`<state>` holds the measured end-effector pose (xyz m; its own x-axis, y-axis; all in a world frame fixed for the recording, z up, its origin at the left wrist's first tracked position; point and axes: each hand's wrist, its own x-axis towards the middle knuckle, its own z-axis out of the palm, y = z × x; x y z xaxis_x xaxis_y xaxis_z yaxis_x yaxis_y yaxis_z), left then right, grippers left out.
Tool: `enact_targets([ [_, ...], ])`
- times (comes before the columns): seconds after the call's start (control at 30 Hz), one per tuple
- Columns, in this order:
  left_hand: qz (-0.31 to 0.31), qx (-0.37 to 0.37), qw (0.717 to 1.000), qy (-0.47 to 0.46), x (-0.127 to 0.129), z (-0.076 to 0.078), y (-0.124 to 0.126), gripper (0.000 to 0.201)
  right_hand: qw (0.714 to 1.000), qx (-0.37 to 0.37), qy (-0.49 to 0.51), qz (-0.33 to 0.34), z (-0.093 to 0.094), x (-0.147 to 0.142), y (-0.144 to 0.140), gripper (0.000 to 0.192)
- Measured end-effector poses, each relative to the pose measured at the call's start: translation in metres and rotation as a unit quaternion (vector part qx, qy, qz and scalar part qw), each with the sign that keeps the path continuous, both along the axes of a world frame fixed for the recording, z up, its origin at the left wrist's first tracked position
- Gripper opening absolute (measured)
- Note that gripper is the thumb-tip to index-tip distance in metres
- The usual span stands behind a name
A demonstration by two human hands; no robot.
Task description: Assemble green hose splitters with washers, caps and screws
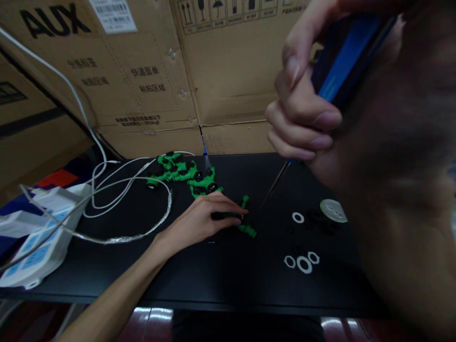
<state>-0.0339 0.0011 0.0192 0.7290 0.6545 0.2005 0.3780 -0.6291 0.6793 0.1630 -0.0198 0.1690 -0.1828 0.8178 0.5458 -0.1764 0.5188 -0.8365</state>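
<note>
My left hand (204, 216) lies low over the table, thumb and fingertips closed on a green Y-shaped hose splitter (247, 230). A small shiny spot, perhaps a screw, shows at the fingertips. Large and close to the camera, my right hand (306, 109) is wrapped round the blue handle of a screwdriver (344, 64). Its thin dark shaft slants down to the left, and the tip ends above the table, apart from the green splitter. Behind my left hand several more green splitters with black parts (183, 171) lie in a cluster.
White rings and nuts (304, 264) lie on the black table (228, 280) at the right, near dark small parts and a round pale-green-rimmed lid (334, 210). White cables (124, 204) loop beside a power strip (42, 242) at the left. Cardboard boxes (235, 80) stand behind.
</note>
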Motion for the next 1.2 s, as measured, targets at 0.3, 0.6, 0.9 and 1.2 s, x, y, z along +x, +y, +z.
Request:
enact_targets([
  [0.3, -0.01, -0.018, 1.0, -0.011, 0.001, -0.002, 0.0, 0.015, 1.0, -0.009, 0.011, 0.022, -0.001, -0.007, 0.001, 0.059],
  [0.6, 0.01, 0.075, 0.996, 0.044, 0.021, 0.009, 0.009, 0.015, 0.999, 0.024, 0.008, 0.033, 0.006, 0.014, 0.0, 0.067],
  [0.9, -0.113, 0.111, 0.974, 0.162, 0.075, -0.011, 0.035, 0.005, 0.998, 0.006, 0.044, 0.032, 0.012, 0.029, 0.002, 0.07],
  [1.2, -0.122, 0.043, 0.982, 0.139, 0.072, -0.002, 0.034, 0.016, 0.998, 0.049, 0.036, 0.034, 0.016, 0.03, -0.005, 0.066],
])
